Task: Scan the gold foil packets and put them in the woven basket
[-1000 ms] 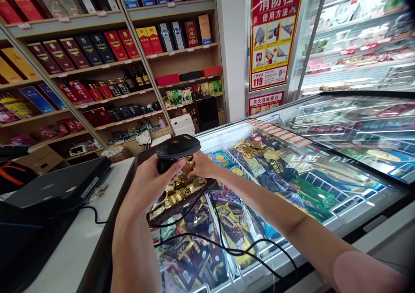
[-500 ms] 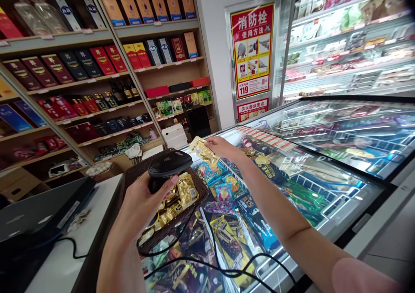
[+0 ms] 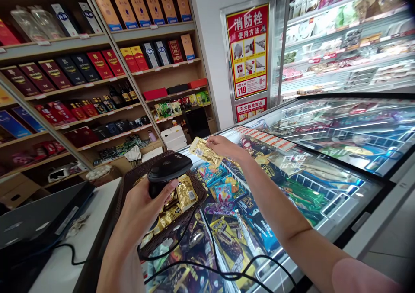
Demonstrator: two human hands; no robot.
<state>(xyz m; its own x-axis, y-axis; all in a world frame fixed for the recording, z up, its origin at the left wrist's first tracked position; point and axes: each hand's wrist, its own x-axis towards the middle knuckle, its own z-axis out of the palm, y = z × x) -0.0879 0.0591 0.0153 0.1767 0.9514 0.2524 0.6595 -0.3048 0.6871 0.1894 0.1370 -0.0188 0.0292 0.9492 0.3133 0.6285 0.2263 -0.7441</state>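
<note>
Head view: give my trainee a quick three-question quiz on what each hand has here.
1. True or false: the left hand grips the black barcode scanner.
2. What does the right hand pinch? A) gold snack packet B) red box C) white cup
3. Fill in: more gold packets lie in the dark wicker ____, which rests on the freezer's glass lid.

Key
1. True; its cable trails over the glass.
2. A, the gold snack packet, held above the freezer.
3. basket

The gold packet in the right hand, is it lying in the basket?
No, the right hand holds the gold packet up above the basket.
</note>
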